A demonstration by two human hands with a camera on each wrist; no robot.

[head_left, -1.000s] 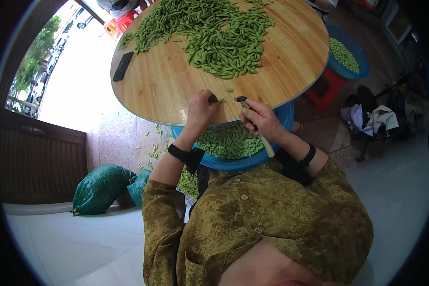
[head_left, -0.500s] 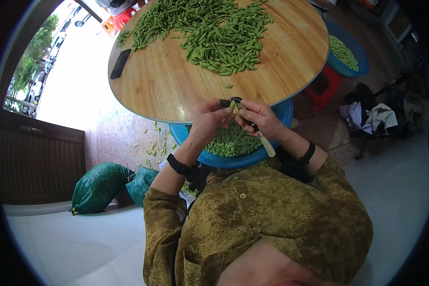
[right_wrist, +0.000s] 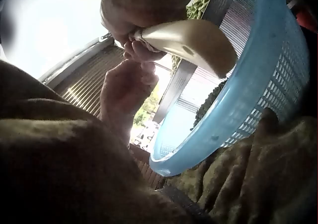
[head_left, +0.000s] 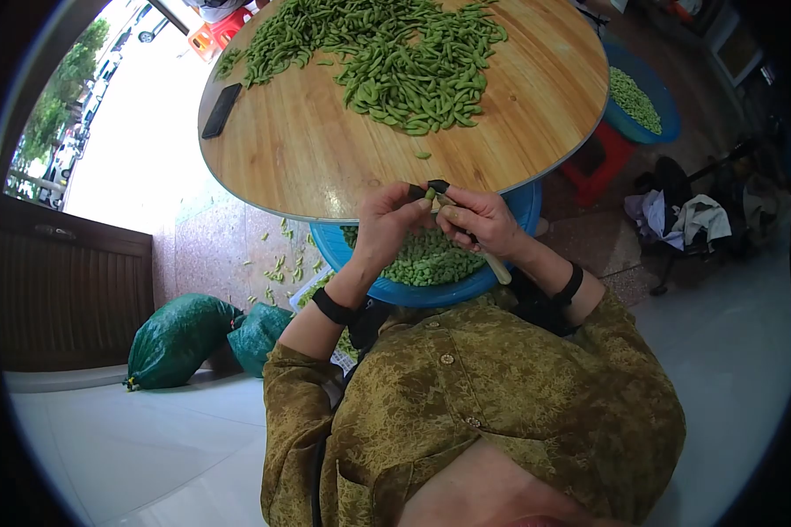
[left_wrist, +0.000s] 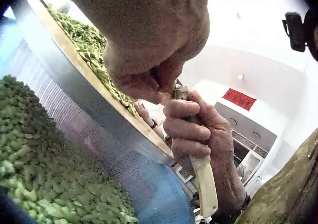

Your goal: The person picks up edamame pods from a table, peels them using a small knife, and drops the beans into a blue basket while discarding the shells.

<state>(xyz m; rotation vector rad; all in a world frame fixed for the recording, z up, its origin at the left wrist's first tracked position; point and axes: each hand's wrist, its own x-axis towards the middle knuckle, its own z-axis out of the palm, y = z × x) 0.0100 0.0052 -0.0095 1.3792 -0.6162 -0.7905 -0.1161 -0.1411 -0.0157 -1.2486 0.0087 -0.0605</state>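
In the head view my left hand (head_left: pixel 387 222) and right hand (head_left: pixel 483 221) meet over the near table edge, fingertips together. The left pinches a green soybean pod (head_left: pixel 431 194) between thumb and finger. My right hand grips a tool with a cream handle (head_left: pixel 498 269); the handle (left_wrist: pixel 205 186) sticks out below the curled fingers in the left wrist view, its other end hidden by the hands. Dark coverings show on fingertips of both hands. Below them a blue basket (head_left: pixel 323 249) holds shelled green beans (head_left: pixel 431 262). A heap of pods (head_left: pixel 413 79) lies on the round wooden table (head_left: pixel 290 167).
A black phone-like slab (head_left: pixel 221 111) lies at the table's left. One loose pod (head_left: pixel 423 155) lies near the front. Green sacks (head_left: pixel 185 342) stand on the floor at left, near scattered pods (head_left: pixel 277 269). Another blue basin (head_left: pixel 668 101) of beans sits at right above a red stool (head_left: pixel 602 167).
My left hand has moved right from the table's near edge, bringing a pod to the right hand. Both hands have since stayed together, with small finger movements. The right still holds the cream-handled tool.
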